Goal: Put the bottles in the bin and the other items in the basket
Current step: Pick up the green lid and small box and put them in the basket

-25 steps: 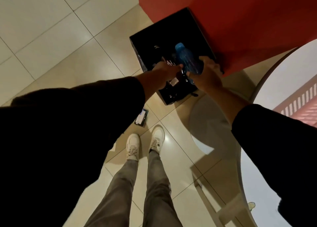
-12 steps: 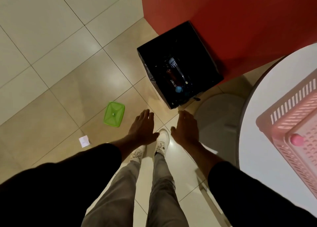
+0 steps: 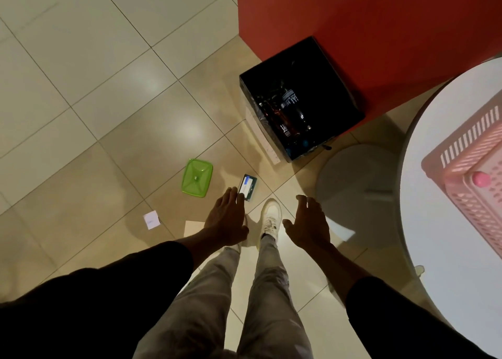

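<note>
Both hands are empty and wide open above the floor: left hand (image 3: 226,223) with fingers straight, right hand (image 3: 308,224) loosely spread. Dark bottles (image 3: 288,114) lie in the black bin (image 3: 320,68) against the red wall. A green lid (image 3: 197,177), a small box (image 3: 248,187) and a paper slip (image 3: 151,219) lie on the floor. The pink basket (image 3: 467,155) sits on the white worktop (image 3: 448,236).

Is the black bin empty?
No. Dark bottles lie inside the bin, and a blue cap shows near its lower corner.

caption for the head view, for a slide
Bottles in the black bin; left hand and right hand open; green lid, small box and paper slip on floor.
</note>
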A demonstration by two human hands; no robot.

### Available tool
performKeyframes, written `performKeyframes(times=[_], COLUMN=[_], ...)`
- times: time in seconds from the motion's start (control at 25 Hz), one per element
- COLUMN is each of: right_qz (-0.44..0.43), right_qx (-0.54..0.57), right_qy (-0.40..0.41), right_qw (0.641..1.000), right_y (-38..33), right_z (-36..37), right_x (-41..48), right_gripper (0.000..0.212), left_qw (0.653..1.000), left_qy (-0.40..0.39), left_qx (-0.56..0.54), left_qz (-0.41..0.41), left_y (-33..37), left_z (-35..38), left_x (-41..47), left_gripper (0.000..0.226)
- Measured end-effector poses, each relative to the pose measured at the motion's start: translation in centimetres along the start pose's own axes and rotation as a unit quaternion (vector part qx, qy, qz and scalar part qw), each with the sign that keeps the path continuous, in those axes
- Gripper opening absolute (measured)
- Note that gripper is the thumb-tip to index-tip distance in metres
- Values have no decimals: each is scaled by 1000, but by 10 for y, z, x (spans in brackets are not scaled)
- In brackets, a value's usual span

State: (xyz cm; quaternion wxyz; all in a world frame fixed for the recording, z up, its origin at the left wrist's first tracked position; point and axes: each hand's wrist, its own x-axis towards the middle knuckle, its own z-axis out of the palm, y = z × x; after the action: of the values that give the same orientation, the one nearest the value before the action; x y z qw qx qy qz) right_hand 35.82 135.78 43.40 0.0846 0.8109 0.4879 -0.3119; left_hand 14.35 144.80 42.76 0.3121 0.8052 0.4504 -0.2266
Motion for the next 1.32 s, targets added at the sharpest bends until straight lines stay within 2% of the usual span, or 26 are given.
performKeyframes(times=[0.24,0.44,0.64,0.8,1.04,1.32], right_qz=[-17,-72,-113,-100,-96,-67], right_qx=[-15,-12,-33,-13,-10,-10], right_qy=[2,19,41,41,-5,-4], right_qw=[1000,997,992,994,995,998], right_y=[-48,-89,-85,-75,-64,-106], right_z=[5,25,50,67,123,147], right_x=[-50,-93,-126,-147,-195,-194], right_gripper=[80,87,90,88,84,85], left_qw=[999,996,994,997,999,998], left_qy=[21,48,41,46,32,25], left_qx=[31,56,92,65,41,44], left_qz=[29,47,40,17,15,22], left_y=[-33,-44,-52,-53,-51,-114], left_z=[-4,10,45,67,101,101], left_x=[-53,-104,-157,-186,-215,-208], left_gripper=[106,107,106,108,111,109])
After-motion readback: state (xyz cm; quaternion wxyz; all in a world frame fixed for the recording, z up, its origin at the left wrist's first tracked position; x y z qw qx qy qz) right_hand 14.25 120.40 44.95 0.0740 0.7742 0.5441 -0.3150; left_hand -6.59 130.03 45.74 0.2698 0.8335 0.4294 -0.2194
